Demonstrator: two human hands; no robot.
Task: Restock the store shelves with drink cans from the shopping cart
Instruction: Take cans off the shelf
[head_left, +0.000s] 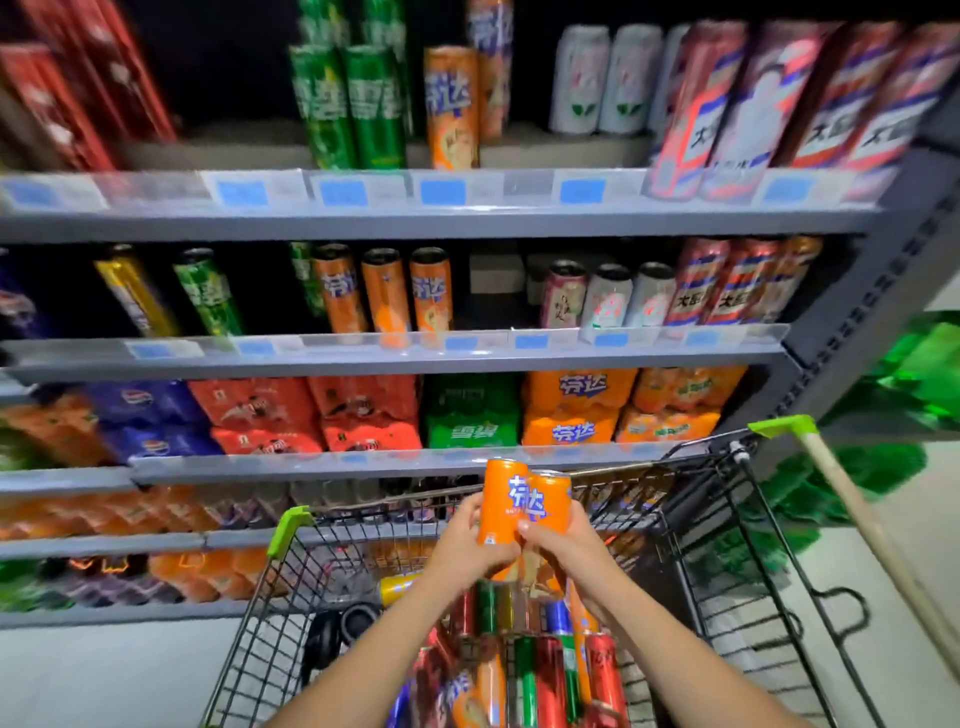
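I see both hands raised over the shopping cart (291, 540), each holding a slim orange can upright. The left hand (467, 545) has its fingers curled round the left orange can (501, 501); the right hand (561, 543) grips the right orange can (550, 501), thumb across its front. The two cans touch side by side, above the cart's far end and just below the edge of the third shelf (363, 467).

In the cart — a heap of cans (530, 665) lying on their sides, red, green, orange and blue, with one yellow can (397, 587) apart to the left. Dark headphones (337, 631) lie at the cart's left side.

On the second shelf (395, 356), three orange cans (384, 291) stand upright in a row — green and yellow cans to their left, pale cans to their right.
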